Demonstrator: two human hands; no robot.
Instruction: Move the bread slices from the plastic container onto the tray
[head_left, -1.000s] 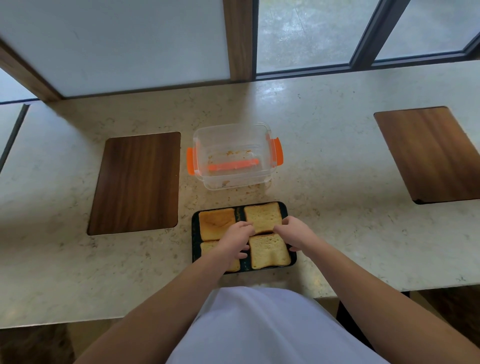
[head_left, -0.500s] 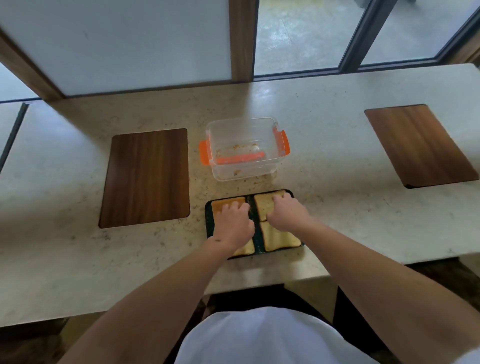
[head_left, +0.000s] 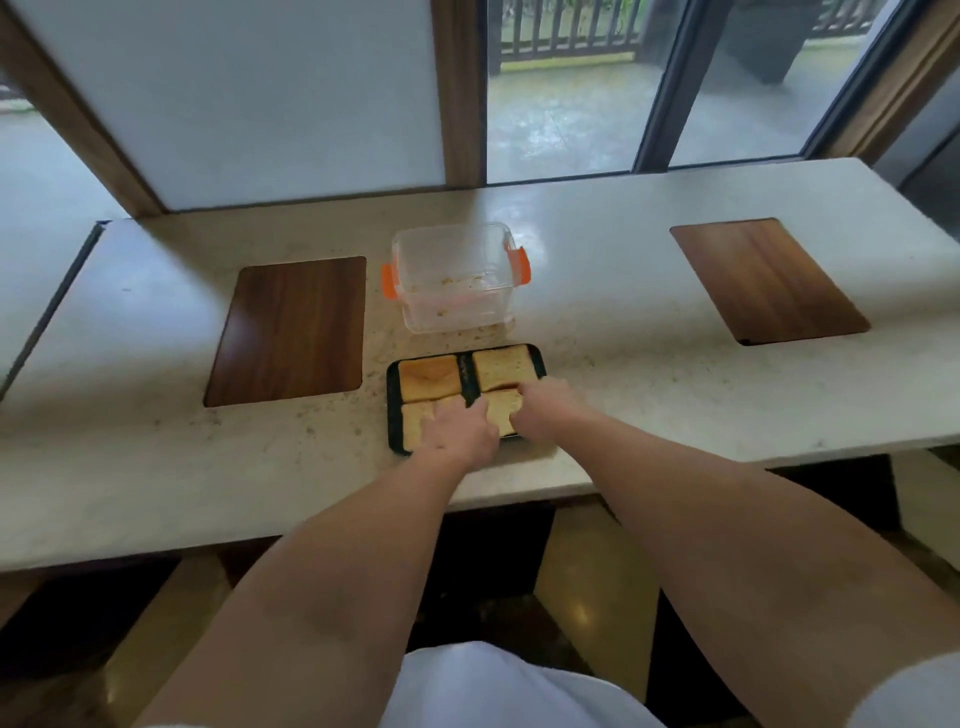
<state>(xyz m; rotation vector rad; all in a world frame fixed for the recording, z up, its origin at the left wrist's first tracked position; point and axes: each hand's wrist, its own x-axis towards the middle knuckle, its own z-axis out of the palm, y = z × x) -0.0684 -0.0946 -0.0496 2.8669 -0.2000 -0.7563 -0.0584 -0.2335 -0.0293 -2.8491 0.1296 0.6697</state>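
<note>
Box: the clear plastic container with orange clips (head_left: 456, 278) holds only crumbs.
Bread: four toasted bread slices (head_left: 503, 368) lie on the near black tray (head_left: 393, 410).
Hands: your left hand (head_left: 457, 431) and right hand (head_left: 545, 410) lie curled on the near slices; I cannot tell if they grip.
Left: nothing, I think.

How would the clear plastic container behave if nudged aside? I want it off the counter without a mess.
The plastic container holds no slices, only crumbs, so it is probably light and would slide easily on the smooth counter. Its walls are tall for its base, so a high push might tip it. Crumbs could spill; gripping the orange side clips seems safer.
</note>
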